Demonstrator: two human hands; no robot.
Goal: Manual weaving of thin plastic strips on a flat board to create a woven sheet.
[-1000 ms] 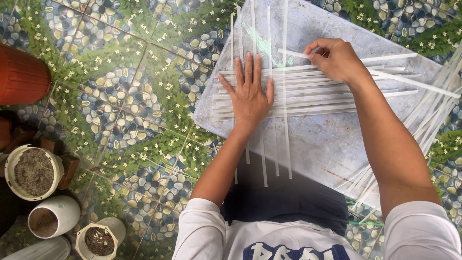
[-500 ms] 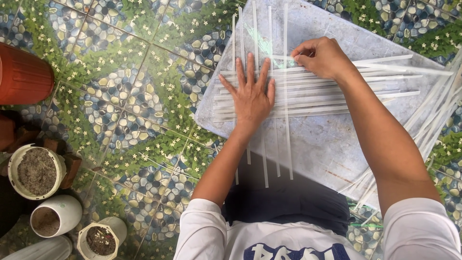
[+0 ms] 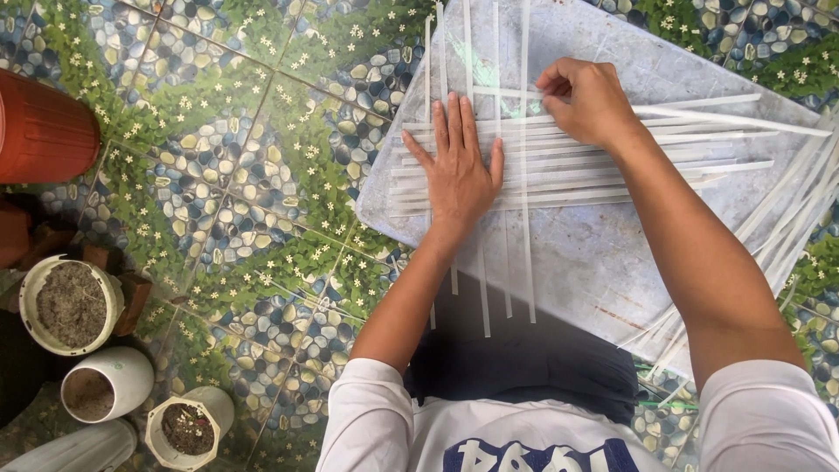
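Patterned tile floor [image 3: 218,201], grey board [image 3: 612,253] on it, red pot [image 3: 44,127] and white pots [image 3: 109,385] off to my left. White strips [image 3: 612,157] lie crossed on the board. My left hand [image 3: 459,170] flat, fingers spread, pressing them. My right hand [image 3: 590,100] curled, pinching one strip's end.

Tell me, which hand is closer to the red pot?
Left. The left hand lies flat on the white strips, right of the red pot; the right hand is farther right.
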